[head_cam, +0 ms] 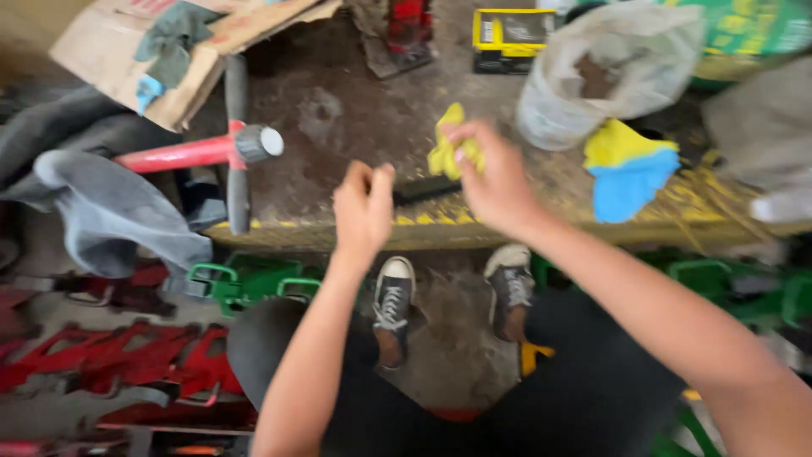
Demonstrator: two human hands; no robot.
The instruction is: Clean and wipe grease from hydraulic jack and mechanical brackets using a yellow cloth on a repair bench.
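Illumination is soft, even daylight with no hard shadows and no glare. Motion blur smears the whole frame, strongest on the left hand (364, 211), the right hand (491, 182) and the yellow cloth (446, 152). The white sack (609, 72) is slightly overexposed. Edge regions appear stretched and soft; fine detail is unresolved throughout.

A dusty, dirt-stained workbench (338, 110) with a yellow-striped front edge stands over bare floor (457, 338).

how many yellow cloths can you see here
2. One yellow cloth is pinched in the right hand, above the dark bar that the left hand grips. The other, yellow and blue, lies on the bench beside the white sack. More may be hidden.
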